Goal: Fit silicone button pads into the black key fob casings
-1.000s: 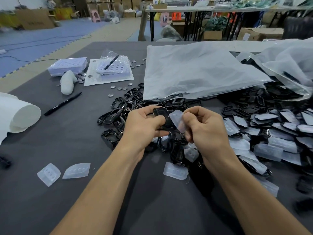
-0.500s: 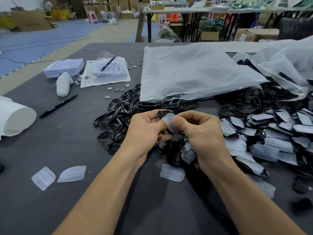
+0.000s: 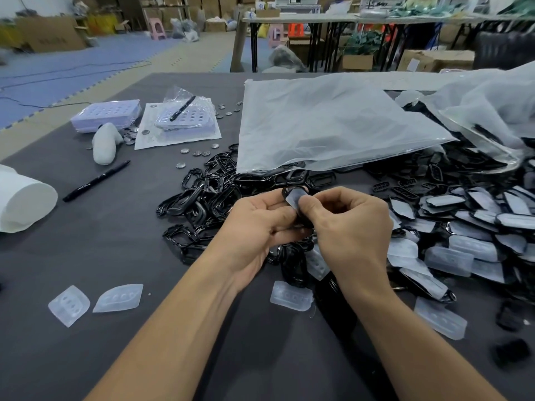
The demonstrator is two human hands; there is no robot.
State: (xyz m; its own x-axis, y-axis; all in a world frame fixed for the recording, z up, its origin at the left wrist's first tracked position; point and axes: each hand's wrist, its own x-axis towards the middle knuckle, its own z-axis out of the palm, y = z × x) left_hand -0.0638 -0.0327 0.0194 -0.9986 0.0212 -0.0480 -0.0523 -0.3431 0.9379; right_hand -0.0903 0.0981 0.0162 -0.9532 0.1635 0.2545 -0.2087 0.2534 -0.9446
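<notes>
A glossy black casing (image 3: 287, 192), rounded at its end, is gripped in the curled fingers (image 3: 285, 230) of the left hand (image 3: 254, 224), just above the matte dark grey worktop (image 3: 101, 250). A frosted, translucent silicone pad (image 3: 293, 200) is pinched between thumb and forefinger of the right hand (image 3: 351, 227) and held against the casing's open face; whether it is seated cannot be told. A tangled heap of shiny black frames (image 3: 202, 204) is spread beneath and to the left of the hands. On the right, a pile of pad-filled casings (image 3: 463, 227) is seen, pale against black. Three loose pads (image 3: 118, 298), soft-edged and dimpled with button hollows, are laid flat on the worktop, two at the near left and one just below the hands. A crinkled clear plastic bag (image 3: 318, 125) is draped behind the heap, and a slim black pen (image 3: 97, 180) is laid well to the left.
</notes>
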